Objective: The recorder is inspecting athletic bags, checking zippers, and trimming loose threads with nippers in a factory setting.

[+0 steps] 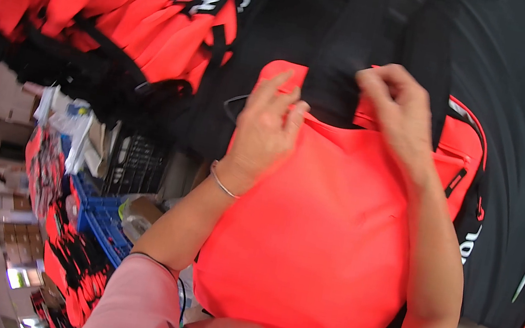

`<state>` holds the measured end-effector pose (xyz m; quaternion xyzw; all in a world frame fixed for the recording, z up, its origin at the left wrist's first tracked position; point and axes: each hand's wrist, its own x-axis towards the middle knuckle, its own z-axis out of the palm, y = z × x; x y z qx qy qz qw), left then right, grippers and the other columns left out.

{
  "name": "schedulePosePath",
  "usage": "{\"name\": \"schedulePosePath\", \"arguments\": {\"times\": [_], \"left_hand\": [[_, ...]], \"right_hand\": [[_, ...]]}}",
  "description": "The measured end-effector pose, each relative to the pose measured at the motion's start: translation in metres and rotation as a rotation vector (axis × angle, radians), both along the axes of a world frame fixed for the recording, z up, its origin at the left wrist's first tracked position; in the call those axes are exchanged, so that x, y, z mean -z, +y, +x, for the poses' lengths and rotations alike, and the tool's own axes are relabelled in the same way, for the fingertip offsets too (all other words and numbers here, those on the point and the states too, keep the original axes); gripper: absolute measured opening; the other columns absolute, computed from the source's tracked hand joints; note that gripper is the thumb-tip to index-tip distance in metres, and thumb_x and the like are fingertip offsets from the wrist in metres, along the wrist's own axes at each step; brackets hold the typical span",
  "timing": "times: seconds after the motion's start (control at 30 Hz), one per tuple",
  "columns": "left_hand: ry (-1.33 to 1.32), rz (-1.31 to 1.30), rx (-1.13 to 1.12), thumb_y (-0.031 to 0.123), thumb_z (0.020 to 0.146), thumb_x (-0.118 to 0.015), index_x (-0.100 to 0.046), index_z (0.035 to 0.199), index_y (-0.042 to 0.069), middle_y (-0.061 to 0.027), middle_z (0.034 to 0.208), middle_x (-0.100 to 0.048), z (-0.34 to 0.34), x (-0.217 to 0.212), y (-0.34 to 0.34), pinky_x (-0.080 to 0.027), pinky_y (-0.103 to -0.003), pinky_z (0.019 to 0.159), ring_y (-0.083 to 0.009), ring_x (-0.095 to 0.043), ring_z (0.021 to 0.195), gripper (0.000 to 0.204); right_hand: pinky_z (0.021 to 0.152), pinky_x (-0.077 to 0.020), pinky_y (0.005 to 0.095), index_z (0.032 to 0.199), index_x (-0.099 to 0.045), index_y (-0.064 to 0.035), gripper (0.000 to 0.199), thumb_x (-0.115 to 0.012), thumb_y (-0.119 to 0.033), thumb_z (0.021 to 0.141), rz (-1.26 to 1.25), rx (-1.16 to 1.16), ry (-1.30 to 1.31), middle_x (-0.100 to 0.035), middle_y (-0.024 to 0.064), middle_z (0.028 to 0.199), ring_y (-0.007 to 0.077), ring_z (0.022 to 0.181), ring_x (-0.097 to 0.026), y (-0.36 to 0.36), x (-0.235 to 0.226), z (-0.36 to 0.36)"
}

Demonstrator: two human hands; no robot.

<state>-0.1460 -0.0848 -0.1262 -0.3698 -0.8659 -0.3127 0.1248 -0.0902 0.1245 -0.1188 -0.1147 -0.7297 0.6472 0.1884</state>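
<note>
An orange-red bag (312,242) lies flat on the black worktop (522,103). The left hand (265,130) presses its top edge, fingers spread; the right hand (399,114) pinches the black strap (343,52), steadying it.

Both forearms are bare below pink sleeves pushed up toward the elbows, each sleeve ending in a dark-edged cuff. A thin silver bangle (223,184) circles the wrist of the left hand (267,129). The right hand (399,114) wears nothing.
</note>
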Motion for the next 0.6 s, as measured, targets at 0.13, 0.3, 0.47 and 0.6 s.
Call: {"name": "schedulePosePath", "arguments": {"times": [0.13,0.3,0.47,0.6], "left_hand": [[0.141,-0.158,0.078,0.012,0.089,-0.065,-0.061,0.123,-0.001,-0.0173,0.133,-0.056,0.041,0.001,-0.014,-0.033,-0.052,0.112,-0.0345,-0.051,0.128,0.036],[0.127,-0.108,0.05,0.013,0.086,-0.068,-0.061,0.12,0.001,-0.0147,0.127,-0.059,0.051,0.002,-0.021,-0.038,-0.046,0.107,-0.0326,-0.051,0.129,0.036],[0.144,0.042,0.095,0.008,0.082,-0.067,-0.065,0.099,0.003,-0.0122,0.105,-0.064,0.048,0.003,-0.027,-0.041,-0.038,0.092,-0.0303,-0.06,0.112,0.019],[0.12,0.135,0.126,0.004,0.079,-0.063,-0.064,0.084,0.004,-0.011,0.09,-0.065,0.051,0.001,-0.028,-0.04,-0.036,0.088,-0.0301,-0.064,0.099,0.004]], "right_hand": [[0.077,-0.0445,0.0212,0.116,-0.06,0.0006,0.037,-0.072,-0.024,0.091,-0.218,0.066,0.024,-0.064,0.0,0.083,0.0057,0.08,-0.058,0.008,-0.008,0.01],[0.072,-0.042,0.0179,0.109,-0.062,0.0002,0.031,-0.072,-0.022,0.091,-0.162,-0.035,-0.056,-0.062,-0.0029,0.081,0.0028,0.074,-0.054,0.012,0.002,0.008],[0.045,-0.0291,0.0181,0.099,-0.064,-0.0036,0.023,-0.069,-0.025,0.093,-0.305,-0.043,-0.152,-0.058,-0.0066,0.071,-0.0007,0.055,-0.042,0.004,-0.014,0.016],[0.045,-0.0271,0.0181,0.102,-0.062,0.0,0.025,-0.065,-0.024,0.096,-0.721,-0.133,0.016,-0.057,-0.0021,0.068,0.0009,0.051,-0.036,0.022,-0.001,0.015]]}}
